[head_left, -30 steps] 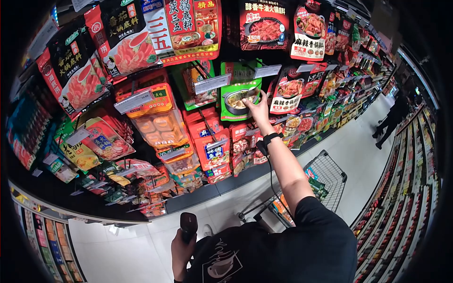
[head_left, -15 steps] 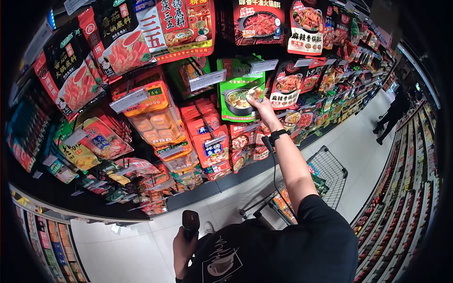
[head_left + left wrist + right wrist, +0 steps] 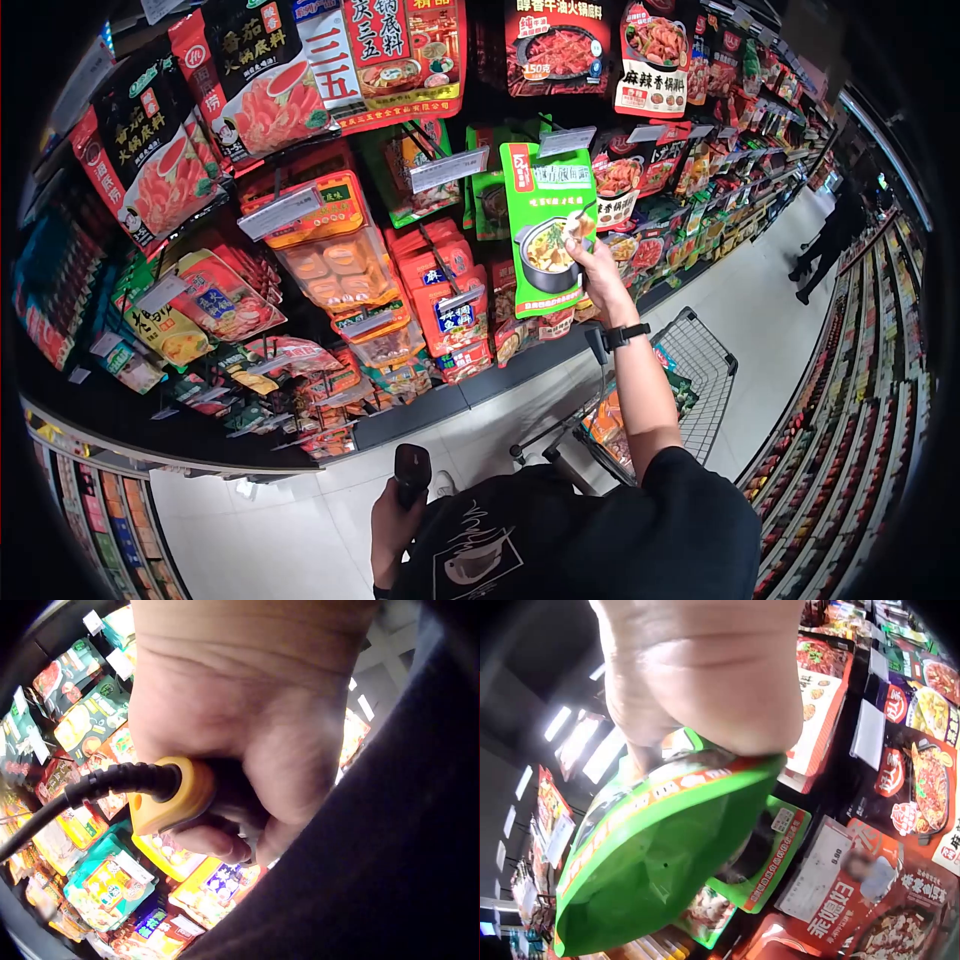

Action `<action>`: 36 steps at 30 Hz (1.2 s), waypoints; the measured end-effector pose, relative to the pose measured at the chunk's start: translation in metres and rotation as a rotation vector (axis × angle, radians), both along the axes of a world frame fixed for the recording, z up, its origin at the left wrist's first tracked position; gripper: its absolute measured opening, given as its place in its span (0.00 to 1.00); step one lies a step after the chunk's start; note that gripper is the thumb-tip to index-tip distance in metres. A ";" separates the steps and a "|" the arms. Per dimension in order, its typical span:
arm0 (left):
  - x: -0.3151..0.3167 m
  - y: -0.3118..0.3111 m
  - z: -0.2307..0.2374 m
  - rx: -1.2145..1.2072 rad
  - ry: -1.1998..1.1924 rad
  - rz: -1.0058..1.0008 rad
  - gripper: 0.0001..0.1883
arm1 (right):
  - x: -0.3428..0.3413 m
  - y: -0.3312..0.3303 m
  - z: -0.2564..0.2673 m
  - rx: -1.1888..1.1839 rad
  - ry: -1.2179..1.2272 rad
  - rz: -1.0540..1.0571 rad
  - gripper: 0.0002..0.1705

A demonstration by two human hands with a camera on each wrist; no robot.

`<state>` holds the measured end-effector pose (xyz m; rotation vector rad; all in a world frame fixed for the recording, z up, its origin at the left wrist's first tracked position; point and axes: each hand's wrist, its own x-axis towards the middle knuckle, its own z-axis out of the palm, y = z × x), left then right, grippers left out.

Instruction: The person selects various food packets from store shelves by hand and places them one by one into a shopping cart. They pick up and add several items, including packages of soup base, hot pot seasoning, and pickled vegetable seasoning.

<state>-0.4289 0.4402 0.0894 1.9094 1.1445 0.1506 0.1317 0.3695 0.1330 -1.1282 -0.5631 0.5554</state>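
Observation:
My right hand [image 3: 602, 272] pinches a green packet [image 3: 548, 215] by its lower right side, in front of the hanging rack. In the right wrist view the packet's green bottom [image 3: 660, 862] faces the camera below the hand [image 3: 705, 682], with another green packet [image 3: 769, 855] hanging behind it. Low in the head view, my left hand [image 3: 395, 520] grips a dark handheld device [image 3: 412, 475]. The left wrist view shows that hand [image 3: 232, 727] curled round the device's yellow-collared end [image 3: 176, 796], from which a black cable runs.
Price tags [image 3: 450, 170] stick out among hanging packets [image 3: 340, 260]. A shopping cart [image 3: 705, 380] with goods in it stands right of the rack. A person in dark clothes [image 3: 835, 235] is farther up the aisle, and long shelves [image 3: 850, 420] line the right side.
The green packet has come away from the rack, moving right and toward the camera in my right hand, showing green packets behind it. My left hand still holds the device.

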 end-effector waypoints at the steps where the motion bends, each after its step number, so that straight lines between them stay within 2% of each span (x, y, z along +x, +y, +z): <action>1: 0.002 0.002 0.001 -0.007 -0.001 -0.011 0.19 | -0.009 -0.011 0.005 0.003 0.003 0.012 0.28; 6: 0.005 0.013 -0.008 -0.032 -0.002 -0.103 0.19 | -0.038 -0.057 0.007 -0.093 0.033 0.032 0.25; 8: 0.011 0.018 -0.005 -0.038 -0.003 -0.152 0.19 | -0.053 -0.078 0.008 -0.241 0.012 -0.013 0.24; 10: 0.018 0.021 0.001 -0.045 -0.009 -0.189 0.20 | -0.057 -0.105 -0.016 -0.369 -0.063 -0.056 0.26; 14: 0.025 0.028 -0.007 0.003 -0.052 -0.291 0.19 | -0.092 -0.169 -0.063 -0.365 0.148 -0.144 0.25; 18: 0.039 0.030 -0.001 -0.028 0.041 -0.375 0.19 | -0.134 -0.249 -0.120 -0.354 0.354 -0.386 0.24; 19: 0.041 0.031 -0.006 0.035 0.029 -0.431 0.19 | -0.145 -0.270 -0.127 -0.341 0.471 -0.426 0.23; 22: 0.051 0.030 -0.011 0.057 0.092 -0.523 0.20 | -0.164 -0.335 -0.177 -0.365 0.401 -0.714 0.24; 23: 0.055 0.029 -0.011 0.016 0.083 -0.534 0.21 | -0.170 -0.357 -0.190 -0.347 0.483 -0.805 0.24; 26: 0.071 0.024 -0.012 0.029 0.095 -0.599 0.22 | -0.190 -0.403 -0.206 -0.579 0.492 -1.107 0.22; 29: 0.087 0.015 -0.014 0.020 0.093 -0.637 0.21 | -0.202 -0.446 -0.243 -0.593 0.529 -1.173 0.21; 33: 0.111 -0.002 -0.009 -0.028 0.142 -0.658 0.21 | -0.203 -0.467 -0.253 -0.541 0.660 -1.143 0.19; 36: 0.129 -0.019 -0.008 -0.016 0.153 -0.689 0.22 | -0.177 -0.480 -0.293 -0.497 0.638 -1.090 0.19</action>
